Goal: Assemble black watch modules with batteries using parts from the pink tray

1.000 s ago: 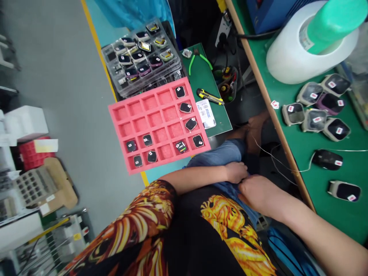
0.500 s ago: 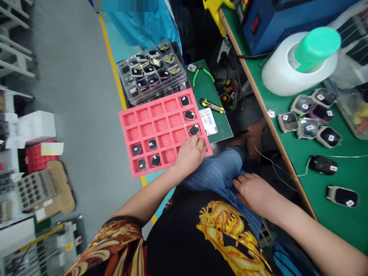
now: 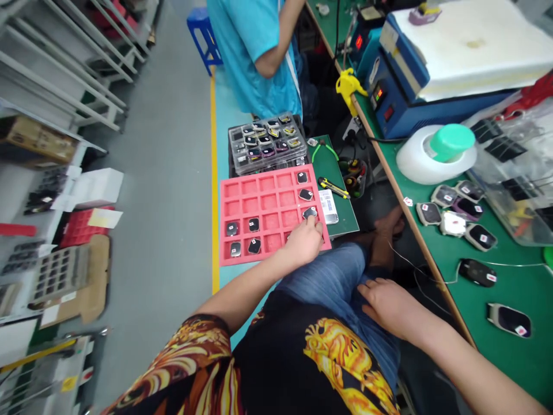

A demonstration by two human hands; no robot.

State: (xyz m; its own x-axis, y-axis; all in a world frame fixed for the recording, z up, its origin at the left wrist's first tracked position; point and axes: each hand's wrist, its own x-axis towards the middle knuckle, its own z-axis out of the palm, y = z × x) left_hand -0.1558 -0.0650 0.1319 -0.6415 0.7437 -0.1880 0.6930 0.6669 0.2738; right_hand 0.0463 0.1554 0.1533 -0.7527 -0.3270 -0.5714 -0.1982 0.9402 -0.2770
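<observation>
My left hand is at the right side of a pink foam tray, its fingers curled together. The fingertips are on a dark square watch head in the right column; its lower edge is hidden by them. Two more watch heads sit above it in that column, one of them this sticker-marked one. Several others lie in the tray's lower left, such as this dark watch head. My right hand rests on my thigh in jeans, fingers extended and holding nothing.
Clear trays of watches are stacked beyond the pink tray. A yellow cutter and green-handled pliers lie beside it. On the right bench are several watches, a white dispenser and a blue machine. A person in blue sits ahead.
The view has tilted up and shifted, showing more of the person ahead. My left hand has moved from the lower right cell to the watch head above. My right hand stays on my thigh.
</observation>
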